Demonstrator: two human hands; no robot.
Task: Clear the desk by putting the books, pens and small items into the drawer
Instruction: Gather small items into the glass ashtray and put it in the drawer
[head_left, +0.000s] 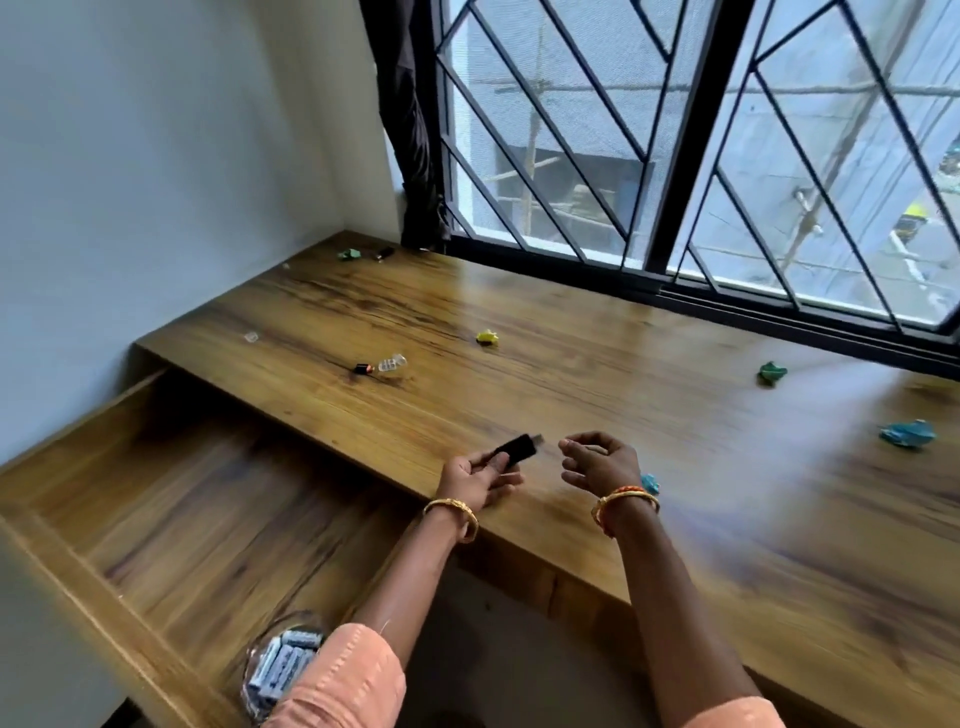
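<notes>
Left hand pinches a black stick over the desk's front edge; the drawer stands pulled out.

The left hand (480, 475) grips a slim, matte black stick (517, 448) with a metal tip, above the near edge of the glossy, streaked wood-grain desk (571, 395). The right hand (597, 462) hovers just beside it, fingers loosely curled, holding nothing. The drawer (171, 499), same brown laminate with raised side walls, has a broad bare floor; a round clear bowl (254, 660) of pale cylinders sits at its near corner. Scattered well apart on the desk lie a yellow crumpled bit (487, 338), a green one (771, 373), a blue one (906, 434), and a small black piece (363, 369) touching a clear piece (392, 362).
</notes>
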